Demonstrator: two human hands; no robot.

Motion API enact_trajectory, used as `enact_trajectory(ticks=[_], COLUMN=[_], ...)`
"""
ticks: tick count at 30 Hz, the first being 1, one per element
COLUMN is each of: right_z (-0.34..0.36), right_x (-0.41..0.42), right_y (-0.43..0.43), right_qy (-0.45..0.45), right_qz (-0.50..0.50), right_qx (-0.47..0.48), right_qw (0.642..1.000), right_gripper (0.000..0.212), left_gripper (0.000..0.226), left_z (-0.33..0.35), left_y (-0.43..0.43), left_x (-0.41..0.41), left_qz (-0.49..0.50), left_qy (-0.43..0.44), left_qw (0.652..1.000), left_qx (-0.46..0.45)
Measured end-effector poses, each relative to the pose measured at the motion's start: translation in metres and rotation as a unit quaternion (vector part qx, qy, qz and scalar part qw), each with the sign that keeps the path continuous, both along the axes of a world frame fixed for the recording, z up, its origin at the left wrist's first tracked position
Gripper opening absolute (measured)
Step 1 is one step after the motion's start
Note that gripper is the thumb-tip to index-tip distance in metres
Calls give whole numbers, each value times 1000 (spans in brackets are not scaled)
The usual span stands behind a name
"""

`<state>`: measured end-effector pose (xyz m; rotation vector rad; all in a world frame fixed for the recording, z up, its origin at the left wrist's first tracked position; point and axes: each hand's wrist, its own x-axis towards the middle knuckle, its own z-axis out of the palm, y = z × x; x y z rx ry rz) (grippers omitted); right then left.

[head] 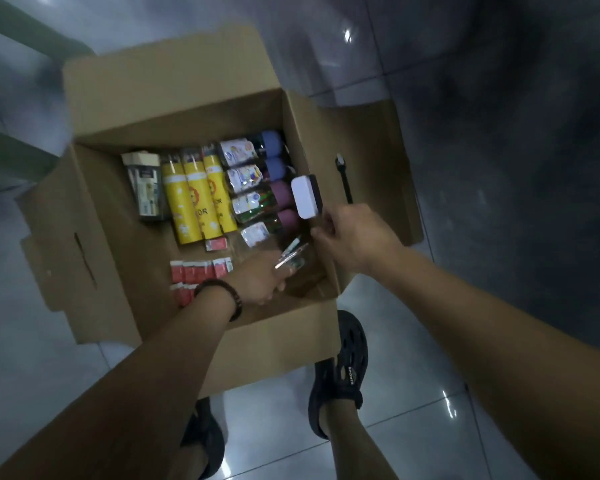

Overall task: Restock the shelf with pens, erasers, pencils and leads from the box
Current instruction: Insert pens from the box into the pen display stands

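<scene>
We're down in the box [174, 109]. Our left hand [261, 282] is curled round a slim clear packet [290, 258] by the right wall. It looks light, slick and probably bendy, so we'd grip it across the middle, not the tip. Our right hand [355, 239] pinches a white case [304, 196] by its lower corner, above the rim. It's stiff and light, but we reckon it could twist from that hold.
</scene>
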<state>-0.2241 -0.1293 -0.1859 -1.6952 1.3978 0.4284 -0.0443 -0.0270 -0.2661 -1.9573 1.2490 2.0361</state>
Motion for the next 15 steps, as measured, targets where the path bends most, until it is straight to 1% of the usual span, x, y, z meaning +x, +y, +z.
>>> enact_trajectory(ticks=[2,3,5,6,8,10,13,15], right_z=[25,42,83,107,164,226,321,383], right_x=[1,4,15,22,44,72,112,136], right_y=[4,8,17,22,34,43,49,50], right_qy=[9,3,-37,-62,-119,-179,-255,-281], right_qz=[-39,-68,-126,-157,-192,-202,-221,-217], right_qx=[1,-9,-29,-28,-29,-28,-19,-32], right_qw=[999,998,991,985,974,963,941,934], right_gripper=[18,20,20,18,14,12,23,18], left_gripper=[7,10,19,20,20,21,29,33], left_z=[39,62,114,143,208,276,381,453], left_y=[12,18,28,31,34,34,35,41], left_x=[13,19,30,36,48,64,93,116], left_qz=[141,208,331,372,417,434,426,422], left_qy=[65,97,161,187,221,249,278,289], left_qw=[988,973,929,908,880,865,861,859], left_qx=[24,28,45,50,52,46,28,21])
